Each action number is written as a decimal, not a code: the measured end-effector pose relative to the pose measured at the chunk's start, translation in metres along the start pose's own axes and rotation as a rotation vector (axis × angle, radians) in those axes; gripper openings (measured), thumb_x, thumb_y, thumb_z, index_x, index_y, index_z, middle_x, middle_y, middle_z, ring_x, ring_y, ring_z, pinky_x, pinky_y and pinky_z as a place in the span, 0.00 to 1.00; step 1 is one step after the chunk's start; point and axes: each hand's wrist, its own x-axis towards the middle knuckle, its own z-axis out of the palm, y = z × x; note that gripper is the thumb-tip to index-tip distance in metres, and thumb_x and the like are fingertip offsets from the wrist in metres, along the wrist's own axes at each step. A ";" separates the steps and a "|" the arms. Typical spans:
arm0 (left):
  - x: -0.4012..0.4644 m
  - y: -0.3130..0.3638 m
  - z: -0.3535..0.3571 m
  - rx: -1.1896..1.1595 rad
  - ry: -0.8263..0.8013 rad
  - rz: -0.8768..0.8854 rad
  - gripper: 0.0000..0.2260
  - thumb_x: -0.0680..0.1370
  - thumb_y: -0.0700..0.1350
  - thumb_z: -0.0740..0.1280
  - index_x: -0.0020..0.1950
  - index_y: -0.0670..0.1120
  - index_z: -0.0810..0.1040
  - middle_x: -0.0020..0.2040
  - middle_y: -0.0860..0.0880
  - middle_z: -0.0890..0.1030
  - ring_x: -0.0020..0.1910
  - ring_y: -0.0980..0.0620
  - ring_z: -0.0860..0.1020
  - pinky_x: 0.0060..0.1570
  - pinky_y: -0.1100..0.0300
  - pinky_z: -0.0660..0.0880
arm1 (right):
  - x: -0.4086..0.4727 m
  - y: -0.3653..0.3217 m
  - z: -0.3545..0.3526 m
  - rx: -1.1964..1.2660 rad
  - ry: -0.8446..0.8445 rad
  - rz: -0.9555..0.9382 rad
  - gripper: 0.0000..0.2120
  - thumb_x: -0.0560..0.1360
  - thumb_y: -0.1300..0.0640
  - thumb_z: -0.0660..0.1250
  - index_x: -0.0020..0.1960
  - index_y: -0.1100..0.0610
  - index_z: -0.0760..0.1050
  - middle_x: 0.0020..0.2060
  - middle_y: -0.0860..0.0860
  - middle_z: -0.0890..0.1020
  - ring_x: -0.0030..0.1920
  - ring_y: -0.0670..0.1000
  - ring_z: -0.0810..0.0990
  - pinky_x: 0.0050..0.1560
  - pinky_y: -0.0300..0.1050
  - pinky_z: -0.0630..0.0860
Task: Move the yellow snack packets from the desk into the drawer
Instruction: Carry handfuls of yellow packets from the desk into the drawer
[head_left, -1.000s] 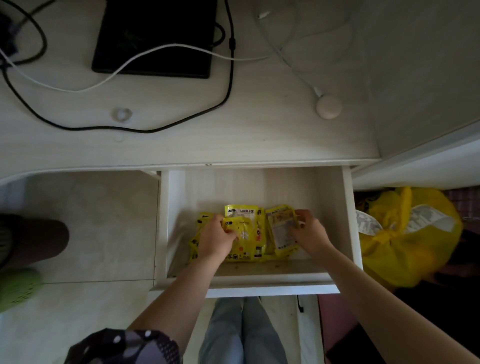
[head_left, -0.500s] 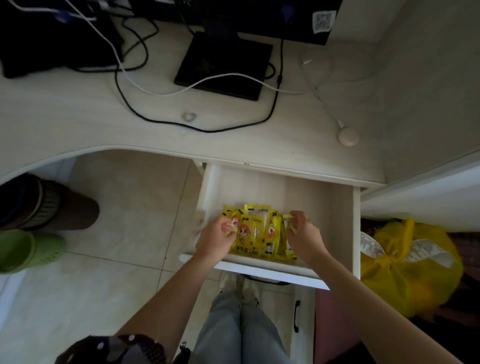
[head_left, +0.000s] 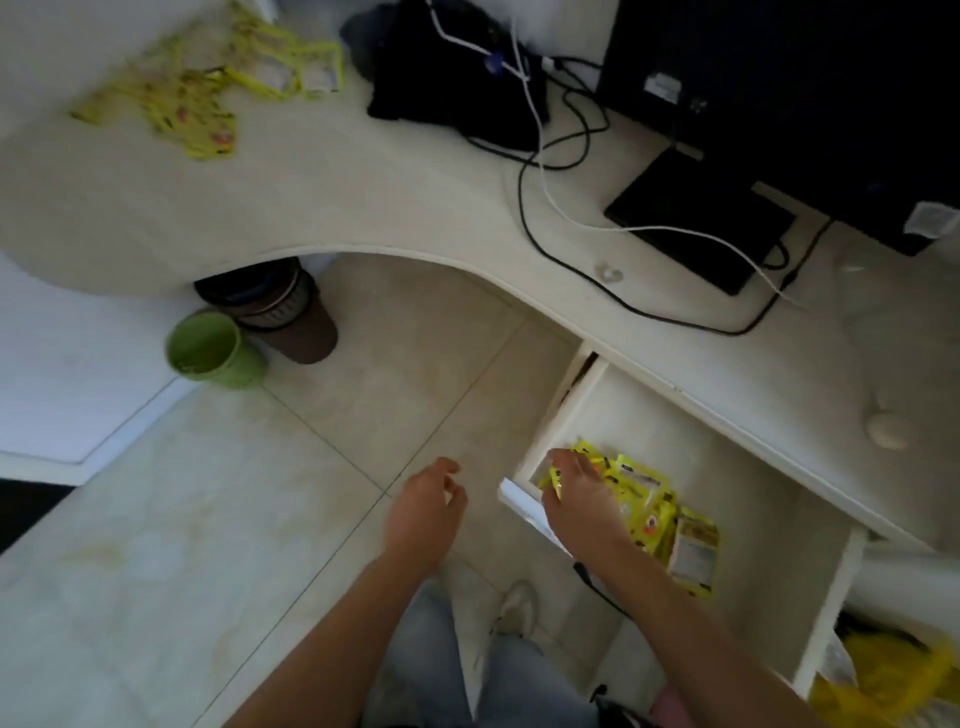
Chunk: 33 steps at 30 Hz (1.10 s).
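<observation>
A pile of yellow snack packets (head_left: 644, 499) lies in the open white drawer (head_left: 831, 597) at the lower right. My right hand (head_left: 582, 504) is inside the drawer, its fingers curled over the pile's left end. My left hand (head_left: 423, 512) hangs outside the drawer over the floor tiles, fingers loosely apart and holding nothing. More yellow snack packets (head_left: 197, 98) lie scattered, blurred, on the curved white desk (head_left: 311, 197) at the far upper left.
A green bin (head_left: 213, 351) and a brown bin (head_left: 291, 317) stand under the desk. A dark monitor (head_left: 779, 104), a black flat device (head_left: 696, 218), cables (head_left: 545, 171) and a dark bundle (head_left: 441, 73) crowd the desk's right. A yellow bag (head_left: 883, 680) sits beside the drawer.
The view has swung left, bringing the desk's far left end and its packets into sight. My left hand has let go and come out of the drawer. My right hand stays on the pile.
</observation>
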 end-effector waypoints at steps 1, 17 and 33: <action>-0.001 -0.010 -0.010 0.009 0.034 -0.014 0.11 0.78 0.46 0.63 0.61 0.50 0.75 0.48 0.53 0.79 0.48 0.54 0.77 0.48 0.58 0.77 | 0.004 -0.013 0.004 -0.013 -0.026 -0.032 0.20 0.78 0.59 0.59 0.69 0.58 0.65 0.66 0.56 0.70 0.65 0.58 0.71 0.64 0.50 0.70; 0.070 -0.161 -0.195 0.100 0.305 -0.123 0.11 0.79 0.48 0.62 0.62 0.51 0.75 0.49 0.54 0.80 0.46 0.57 0.74 0.46 0.64 0.72 | 0.104 -0.234 0.072 -0.132 -0.070 -0.250 0.19 0.78 0.57 0.57 0.69 0.57 0.66 0.64 0.54 0.72 0.62 0.54 0.72 0.62 0.48 0.71; 0.232 -0.185 -0.321 0.036 0.448 -0.212 0.10 0.78 0.48 0.63 0.58 0.51 0.76 0.47 0.55 0.80 0.49 0.54 0.77 0.46 0.59 0.75 | 0.276 -0.391 0.058 -0.104 -0.070 -0.398 0.18 0.77 0.59 0.60 0.66 0.59 0.69 0.61 0.56 0.75 0.60 0.56 0.75 0.60 0.48 0.72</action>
